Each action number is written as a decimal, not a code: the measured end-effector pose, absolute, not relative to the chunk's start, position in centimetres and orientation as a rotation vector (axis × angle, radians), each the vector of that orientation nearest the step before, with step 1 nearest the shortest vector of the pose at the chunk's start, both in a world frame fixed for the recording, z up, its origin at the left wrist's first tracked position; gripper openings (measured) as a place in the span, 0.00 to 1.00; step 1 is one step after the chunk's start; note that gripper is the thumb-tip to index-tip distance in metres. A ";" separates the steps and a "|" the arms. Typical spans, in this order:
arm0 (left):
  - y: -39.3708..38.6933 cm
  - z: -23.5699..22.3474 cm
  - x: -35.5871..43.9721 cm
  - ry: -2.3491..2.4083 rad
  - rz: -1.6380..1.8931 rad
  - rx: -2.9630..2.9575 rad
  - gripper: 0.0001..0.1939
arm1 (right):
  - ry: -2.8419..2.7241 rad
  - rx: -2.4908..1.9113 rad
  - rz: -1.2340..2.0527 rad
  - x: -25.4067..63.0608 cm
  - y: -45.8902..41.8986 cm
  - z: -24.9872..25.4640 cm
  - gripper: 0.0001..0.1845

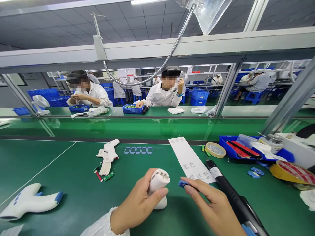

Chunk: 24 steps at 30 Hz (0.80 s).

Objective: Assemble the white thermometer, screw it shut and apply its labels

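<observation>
My left hand [140, 201] is wrapped round a white gun-shaped thermometer housing [158, 183], its open handle end turned up and showing hollows inside. Just to the right, my right hand [211, 200] pinches a small blue plastic piece [182, 183] between thumb and fingers, apart from the housing. Another white thermometer [31, 201] with blue buttons and a blue end cap lies at the left. Farther back rests an opened white housing [108, 157] with a green circuit board [108, 176] beside it. Several blue-grey rounded frames [138, 150] lie in a row.
A black electric screwdriver [231, 193] lies right of my right hand, by a printed label sheet [190, 160]. Behind are a tape roll [216, 149] and a blue tray [222, 144] of tools. Loose blue parts [254, 173] lie nearby. Co-workers sit across the bench.
</observation>
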<state>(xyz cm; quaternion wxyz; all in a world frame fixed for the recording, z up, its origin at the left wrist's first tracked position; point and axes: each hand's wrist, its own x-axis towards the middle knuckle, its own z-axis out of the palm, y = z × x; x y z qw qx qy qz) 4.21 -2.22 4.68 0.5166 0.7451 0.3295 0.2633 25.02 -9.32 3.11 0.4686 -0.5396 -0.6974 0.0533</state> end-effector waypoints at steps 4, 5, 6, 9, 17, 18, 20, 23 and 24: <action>-2.8 4.6 4.8 0.758 0.619 1.823 0.12 | -1.741 -1.142 -0.176 23.9 -8.5 5.1 0.10; -2.9 4.6 4.9 0.744 0.618 1.821 0.12 | -1.778 -1.110 -0.238 23.7 -8.2 5.2 0.11; -3.0 4.6 4.9 0.731 0.617 1.816 0.13 | -1.822 -1.083 -0.281 23.6 -8.0 5.3 0.12; -3.1 4.5 5.2 0.699 0.614 1.795 0.13 | -1.928 -1.022 -0.352 23.6 -7.6 5.1 0.16; -3.2 4.3 5.5 0.725 0.636 1.795 0.14 | -2.075 -0.988 -0.470 24.2 -7.5 5.3 0.24; -3.2 4.2 5.5 0.737 0.640 1.796 0.15 | -2.105 -0.987 -0.467 24.3 -7.5 5.4 0.26; -3.1 3.9 5.5 0.773 0.655 1.799 0.16 | -2.151 -0.989 -0.450 24.4 -7.5 5.4 0.27; -3.0 3.8 5.7 0.808 0.676 1.810 0.15 | -2.161 -0.999 -0.359 24.3 -7.4 5.3 0.24; -3.0 3.9 5.7 0.796 0.686 1.819 0.14 | -2.141 -0.999 -0.305 24.2 -7.5 5.3 0.22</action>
